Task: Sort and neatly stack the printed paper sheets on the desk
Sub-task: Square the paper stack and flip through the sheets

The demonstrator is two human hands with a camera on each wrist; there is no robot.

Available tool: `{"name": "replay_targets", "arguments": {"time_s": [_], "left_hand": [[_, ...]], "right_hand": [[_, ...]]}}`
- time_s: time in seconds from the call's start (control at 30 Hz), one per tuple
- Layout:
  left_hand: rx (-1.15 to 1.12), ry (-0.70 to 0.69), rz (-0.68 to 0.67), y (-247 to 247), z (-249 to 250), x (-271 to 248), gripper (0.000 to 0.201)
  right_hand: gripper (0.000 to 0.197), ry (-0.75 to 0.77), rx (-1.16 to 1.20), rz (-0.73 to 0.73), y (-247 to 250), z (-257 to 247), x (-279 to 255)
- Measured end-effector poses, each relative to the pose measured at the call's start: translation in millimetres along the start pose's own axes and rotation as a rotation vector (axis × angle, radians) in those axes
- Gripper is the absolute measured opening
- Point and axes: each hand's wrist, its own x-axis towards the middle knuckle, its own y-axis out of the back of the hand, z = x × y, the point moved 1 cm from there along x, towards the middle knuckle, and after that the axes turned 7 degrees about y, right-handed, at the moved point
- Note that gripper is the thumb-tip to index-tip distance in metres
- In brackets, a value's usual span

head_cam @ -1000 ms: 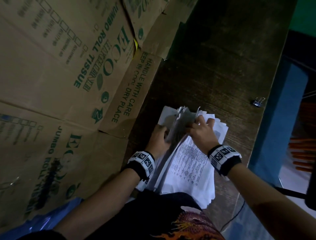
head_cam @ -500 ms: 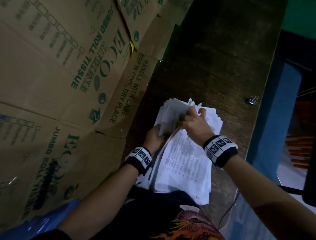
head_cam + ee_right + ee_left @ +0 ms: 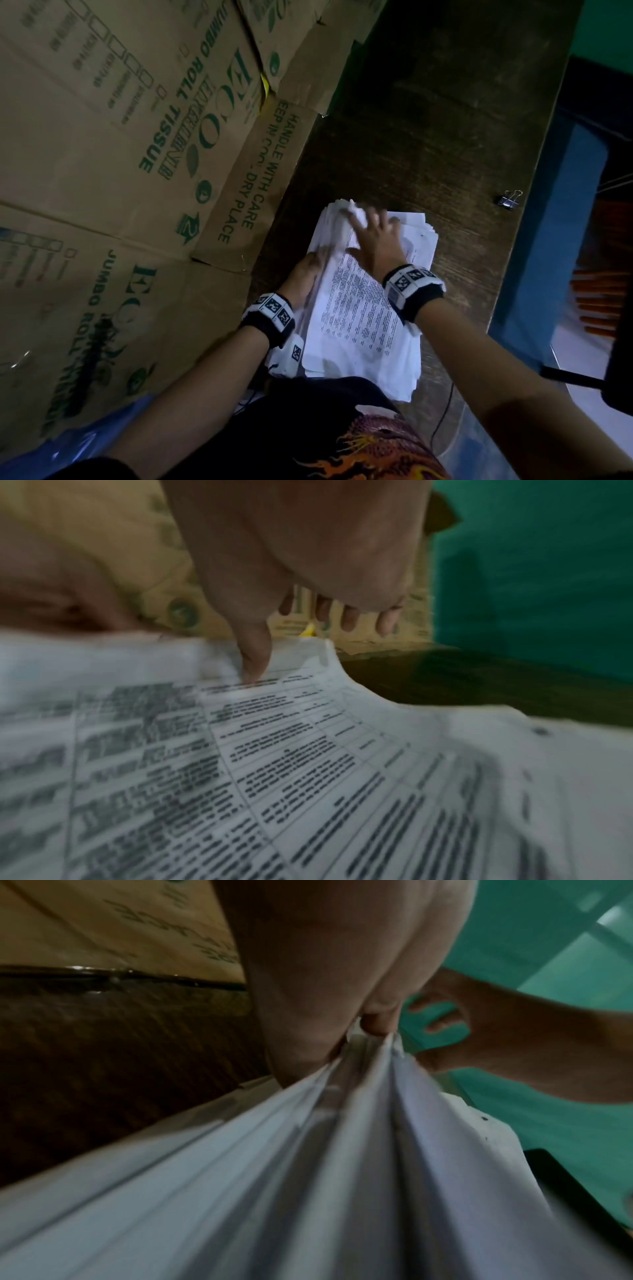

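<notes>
A loose stack of printed paper sheets (image 3: 359, 318) lies on the dark wooden desk (image 3: 411, 137) just in front of me. My left hand (image 3: 305, 274) is at the stack's left edge and grips a bundle of sheets (image 3: 342, 1177) there, its fingers mostly hidden under the paper. My right hand (image 3: 375, 236) lies flat on top of the far half of the stack with fingers spread. In the right wrist view its thumb (image 3: 255, 658) touches the printed top sheet (image 3: 308, 777). The far corners of the sheets are uneven and curled.
Flattened cardboard boxes (image 3: 120, 137) cover the left side and overlap the desk's left edge. A black binder clip (image 3: 509, 202) sits near the desk's right edge. A blue surface (image 3: 555, 240) lies beyond that edge. A thin cable (image 3: 442, 411) hangs by the near right corner.
The raised bundle of sheets has come down onto the stack. My right hand let go of it and now lies flat on top. My left hand stays at the left edge.
</notes>
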Motion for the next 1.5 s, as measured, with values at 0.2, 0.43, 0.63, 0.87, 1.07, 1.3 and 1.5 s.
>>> {"name": "replay_targets", "arguments": {"time_s": [0.2,0.43,0.63,0.87,1.07,1.3,1.5], "left_hand": [[0.127,-0.024,-0.060,-10,-9,0,0.054],[0.343,-0.005,-0.011,-26,-14,0,0.075],[0.121,-0.060,-0.055,-18,-17,-5,0.066],[-0.005,0.003,-0.066,-15,-20,3,0.066],[0.033,0.006,0.017,-20,-19,11,0.054],[0.021,-0.082,0.046,-24,-18,12,0.030],[0.029,-0.032,-0.064,-26,-17,13,0.058]], "right_hand": [[0.085,-1.008,0.594,0.006,-28,59,-68],[0.080,-0.912,0.921,0.007,-52,41,-73],[0.081,-0.589,0.519,0.040,-2,82,-42],[0.068,-0.106,0.102,-0.389,29,99,12],[0.057,-0.142,0.067,-0.379,28,101,21],[0.030,-0.176,0.081,-0.335,22,110,18],[0.021,-0.273,0.173,-0.344,9,124,4]]}}
